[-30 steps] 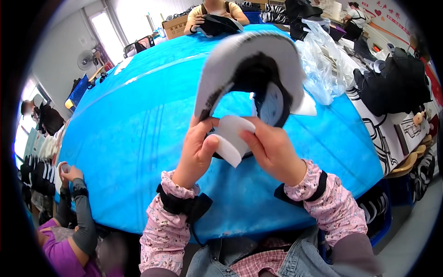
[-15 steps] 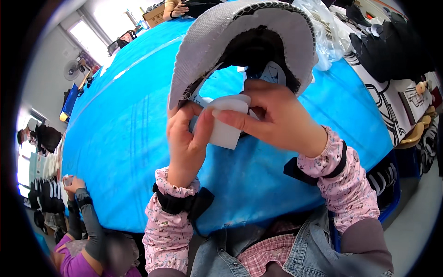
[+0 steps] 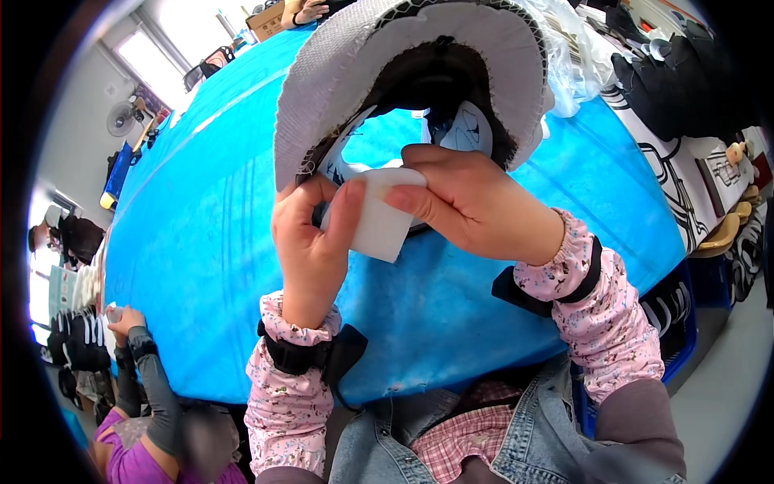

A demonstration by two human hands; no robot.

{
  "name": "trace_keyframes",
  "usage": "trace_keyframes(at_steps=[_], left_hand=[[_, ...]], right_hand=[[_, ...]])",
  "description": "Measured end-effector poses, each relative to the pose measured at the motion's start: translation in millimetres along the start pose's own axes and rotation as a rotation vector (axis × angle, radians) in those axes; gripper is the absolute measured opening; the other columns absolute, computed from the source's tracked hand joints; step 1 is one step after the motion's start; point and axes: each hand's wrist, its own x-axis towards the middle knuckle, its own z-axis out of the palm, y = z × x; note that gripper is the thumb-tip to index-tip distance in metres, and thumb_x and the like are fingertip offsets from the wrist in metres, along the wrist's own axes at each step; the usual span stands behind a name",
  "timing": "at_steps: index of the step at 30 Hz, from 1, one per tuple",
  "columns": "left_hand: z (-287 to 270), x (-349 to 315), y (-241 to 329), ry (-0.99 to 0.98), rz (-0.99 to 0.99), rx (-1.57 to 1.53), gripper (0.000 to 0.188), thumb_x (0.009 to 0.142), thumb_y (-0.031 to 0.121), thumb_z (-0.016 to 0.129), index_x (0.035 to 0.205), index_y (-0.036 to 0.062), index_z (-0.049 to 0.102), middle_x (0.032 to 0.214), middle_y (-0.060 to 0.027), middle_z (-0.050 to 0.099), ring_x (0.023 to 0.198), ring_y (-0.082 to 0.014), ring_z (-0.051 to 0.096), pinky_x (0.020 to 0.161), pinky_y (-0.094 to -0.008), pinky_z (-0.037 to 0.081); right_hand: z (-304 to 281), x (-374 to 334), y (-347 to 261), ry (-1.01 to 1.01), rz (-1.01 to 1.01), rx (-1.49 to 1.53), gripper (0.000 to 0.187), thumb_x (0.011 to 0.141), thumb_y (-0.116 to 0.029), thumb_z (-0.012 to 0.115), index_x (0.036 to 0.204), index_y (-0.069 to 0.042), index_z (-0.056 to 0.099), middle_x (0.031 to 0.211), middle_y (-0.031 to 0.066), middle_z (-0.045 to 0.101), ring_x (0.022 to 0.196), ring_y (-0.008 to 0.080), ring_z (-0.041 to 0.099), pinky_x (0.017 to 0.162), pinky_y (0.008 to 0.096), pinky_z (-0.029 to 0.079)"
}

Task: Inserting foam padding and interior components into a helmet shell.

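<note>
A hat [image 3: 509, 60] with a pale woven brim, edge stitching and a dark inside is tilted toward me over the table, its opening facing me. At its near edge, my left hand [image 3: 314, 242] is closed, thumb and fingers pinching a white flat piece [image 3: 379, 227] with a rounded top. My right hand [image 3: 476, 202] is closed on the same piece from the other side, its thumb pressed on the front. Its curled fingers reach into the hat's opening and are partly hidden. Inside the hat, a pale patterned panel [image 3: 469, 129] shows beside the dark lining.
A blue-covered table [image 3: 218, 282] spreads below. Clear plastic bags [image 3: 568, 64] and a stack of black items [image 3: 685, 85] lie at the far right. Another person's hands [image 3: 125, 323] work at the left edge; another person's hand [image 3: 310, 11] rests at the far side. A blue crate [image 3: 685, 339] stands low at right.
The hat and both my hands have shifted slightly left. The white piece has turned a little flatter toward me. Both hands keep their hold on it.
</note>
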Motion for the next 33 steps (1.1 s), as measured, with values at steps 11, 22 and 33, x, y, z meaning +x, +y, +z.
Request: trace_keyframes(at_steps=[11,22,33], left_hand=[[6,-7,-7,-0.07,-0.031,-0.206,0.072,0.097,0.05,0.012,0.124,-0.0048,0.051,0.134,-0.0146,0.041,0.125,-0.0234,0.034,0.106,-0.0329,0.021],[10,-24,-7,-0.089,0.017,-0.208,0.08,0.093,0.055,0.009,0.129,-0.0075,0.045,0.139,-0.0131,0.036,0.131,-0.0232,0.028,0.11,-0.0363,0.015],[8,-24,-8,-0.067,0.125,-0.116,0.057,0.096,0.036,0.021,0.128,-0.0024,0.048,0.13,-0.0176,0.046,0.124,-0.0288,0.039,0.106,-0.0373,0.022]], right_hand=[[-11,1,2,0.206,-0.092,-0.267,0.029,0.088,-0.018,0.055,0.064,-0.002,0.056,0.057,0.0117,0.047,0.053,0.0309,0.05,0.046,0.0391,0.037],[20,2,41,0.239,-0.071,-0.503,0.037,0.084,-0.019,0.058,0.052,-0.003,0.052,0.053,0.0097,0.048,0.045,0.0274,0.05,0.042,0.0359,0.038],[21,0,39,0.242,-0.02,-0.4,0.029,0.085,-0.013,0.058,0.06,0.001,0.052,0.055,0.0112,0.044,0.046,0.0264,0.045,0.044,0.0348,0.033]])
